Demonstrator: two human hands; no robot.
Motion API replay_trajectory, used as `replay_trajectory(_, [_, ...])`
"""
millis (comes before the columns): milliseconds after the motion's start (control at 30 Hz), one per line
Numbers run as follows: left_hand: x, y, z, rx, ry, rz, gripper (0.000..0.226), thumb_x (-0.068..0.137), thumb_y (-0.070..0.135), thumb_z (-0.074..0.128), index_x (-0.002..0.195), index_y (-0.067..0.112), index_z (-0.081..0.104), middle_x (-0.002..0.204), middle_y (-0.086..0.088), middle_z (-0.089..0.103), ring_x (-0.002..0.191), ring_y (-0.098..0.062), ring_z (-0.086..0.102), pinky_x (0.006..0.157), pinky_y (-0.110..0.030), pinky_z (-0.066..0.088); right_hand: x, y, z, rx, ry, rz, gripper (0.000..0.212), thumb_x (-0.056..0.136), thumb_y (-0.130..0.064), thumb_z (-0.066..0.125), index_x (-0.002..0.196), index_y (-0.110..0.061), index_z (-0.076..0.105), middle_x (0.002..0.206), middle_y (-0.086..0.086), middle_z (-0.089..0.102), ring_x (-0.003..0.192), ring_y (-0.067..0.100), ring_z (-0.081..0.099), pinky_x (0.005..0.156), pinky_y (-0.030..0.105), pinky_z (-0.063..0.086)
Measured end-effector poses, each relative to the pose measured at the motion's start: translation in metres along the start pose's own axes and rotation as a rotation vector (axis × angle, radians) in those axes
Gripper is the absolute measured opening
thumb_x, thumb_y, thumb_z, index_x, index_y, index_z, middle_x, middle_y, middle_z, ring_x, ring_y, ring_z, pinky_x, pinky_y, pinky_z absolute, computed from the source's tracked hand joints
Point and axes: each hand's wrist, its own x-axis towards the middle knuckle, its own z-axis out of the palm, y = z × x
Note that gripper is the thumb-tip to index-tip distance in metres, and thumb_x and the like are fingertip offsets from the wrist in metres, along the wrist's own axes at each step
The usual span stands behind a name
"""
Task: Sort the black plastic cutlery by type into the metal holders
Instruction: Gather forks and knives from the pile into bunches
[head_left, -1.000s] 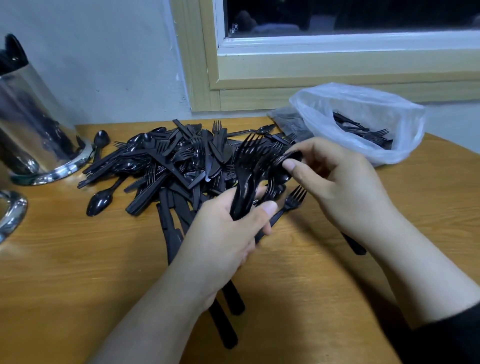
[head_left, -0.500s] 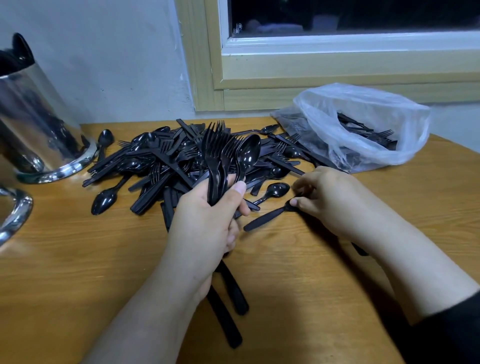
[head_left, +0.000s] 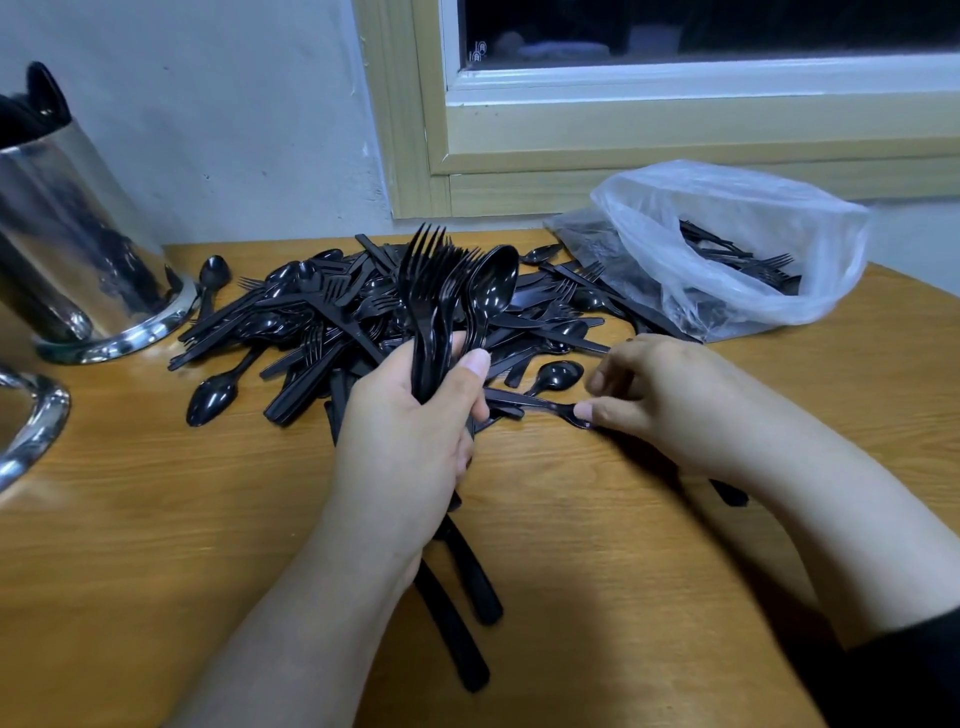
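two hands over a wooden table (head_left: 156, 519). left hand (head_left: 410, 431) has fingers and thumb curled tight round a bunch of forks (head_left: 431, 291) plus one spoon (head_left: 493, 291), heads up, handles hanging out below the palm. right hand (head_left: 670, 395) at 3 o'clock of the left, thumb and forefinger pinching the end of a single utensil (head_left: 530, 402) lying flat on the table; can't tell its type, far end is hidden behind the left hand. loose pile of black cutlery (head_left: 322, 317) at 12 o'clock of the hands, mixed forks, spoons, knives. shiny metal holder (head_left: 67, 244) at 9 o'clock of the pile, by the wall, black cutlery sticking out the top. second metal holder (head_left: 31, 421), only rim seen, at the left edge. clear plastic bag (head_left: 737, 234) with more cutlery at 2 o'clock of the pile, under the window frame (head_left: 623, 140).
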Motion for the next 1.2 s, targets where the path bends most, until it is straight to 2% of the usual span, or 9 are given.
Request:
replay_trajectory(133, [-0.001,0.001,0.0,0.003,0.004,0.004,0.013,0.103,0.024,0.06,0.107,0.028,0.072,0.072,0.0,0.064,0.047,-0.015,0.041,0.042,-0.024,0.036,-0.002,-0.004,-0.002,-0.052,-0.046,0.02,0.022,0.086,-0.045,0.074,0.099,-0.029,0.066,0.098,-0.012,0.063,0.094,0.013,0.06,0.082,0.03,0.047])
replay_trajectory(367, [-0.001,0.005,-0.001,0.041,0.06,0.086,0.018,0.103,0.022,0.06,0.093,0.033,0.07,0.067,0.002,0.062,0.049,-0.015,0.05,0.045,-0.024,0.044,0.001,0.003,-0.002,0.061,-0.02,0.013,0.013,0.085,-0.037,0.077,0.09,-0.03,0.067,0.084,-0.016,0.066,0.078,-0.001,0.058,0.064,0.018,0.041])
replay_trajectory(467, [0.002,0.005,-0.004,0.076,0.115,0.146,0.021,0.102,0.02,0.06,0.092,0.036,0.069,0.065,0.004,0.063,0.059,-0.015,0.065,0.059,-0.032,0.057,0.0,0.006,-0.006,0.136,0.076,-0.089,0.007,0.087,-0.031,0.075,0.087,-0.027,0.07,0.079,-0.021,0.064,0.075,-0.003,0.057,0.064,0.009,0.038])
replay_trajectory(567, [0.003,0.003,-0.008,0.147,0.132,0.16,0.017,0.102,0.022,0.06,0.093,0.036,0.066,0.068,0.003,0.07,0.072,-0.015,0.074,0.073,-0.041,0.063,-0.005,0.002,-0.012,0.257,0.154,-0.314,0.007,0.091,-0.019,0.072,0.091,-0.027,0.071,0.091,-0.013,0.064,0.085,0.005,0.058,0.074,0.01,0.038])
replay_trajectory(700, [-0.004,0.008,-0.004,0.171,-0.038,0.003,0.014,0.101,0.023,0.061,0.091,0.028,0.069,0.072,-0.005,0.069,0.061,-0.021,0.072,0.056,-0.039,0.061,-0.008,-0.008,-0.007,0.345,0.314,-0.492,0.004,0.091,-0.015,0.073,0.094,-0.018,0.072,0.093,-0.006,0.066,0.087,0.013,0.06,0.079,0.016,0.041])
replay_trajectory(833, [-0.009,0.007,0.003,0.111,-0.187,-0.127,0.014,0.101,0.033,0.061,0.095,0.039,0.072,0.075,0.001,0.071,0.045,-0.014,0.05,0.04,-0.026,0.038,-0.007,-0.017,0.002,0.355,0.492,-0.543,0.005,0.092,-0.02,0.07,0.097,-0.018,0.07,0.111,-0.002,0.063,0.108,0.014,0.058,0.091,0.017,0.037])
replay_trajectory(933, [-0.011,0.007,0.001,-0.009,-0.253,-0.235,0.022,0.102,0.036,0.057,0.099,0.019,0.072,0.076,-0.004,0.064,0.045,-0.011,0.039,0.04,-0.022,0.03,-0.007,-0.022,0.008,0.501,0.43,-0.516,0.006,0.096,-0.016,0.066,0.1,-0.021,0.065,0.125,-0.002,0.061,0.12,0.014,0.057,0.096,0.02,0.043])
replay_trajectory(1067, [-0.012,0.01,0.002,-0.094,-0.366,-0.352,0.033,0.105,0.04,0.052,0.099,0.01,0.065,0.074,-0.005,0.06,0.043,-0.008,0.032,0.036,-0.019,0.024,-0.005,-0.025,0.014,0.568,0.406,-0.465,0.009,0.096,-0.016,0.067,0.101,-0.022,0.063,0.106,-0.006,0.063,0.104,0.015,0.061,0.079,0.016,0.046])
replay_trajectory(1200, [-0.013,0.011,0.004,-0.022,-0.38,-0.312,0.031,0.096,0.042,0.062,0.093,0.011,0.061,0.077,-0.005,0.063,0.043,-0.009,0.034,0.037,-0.019,0.026,-0.001,-0.025,0.015,0.501,0.471,-0.413,0.014,0.091,-0.018,0.073,0.103,-0.021,0.068,0.097,-0.01,0.062,0.096,0.007,0.06,0.084,0.011,0.039])
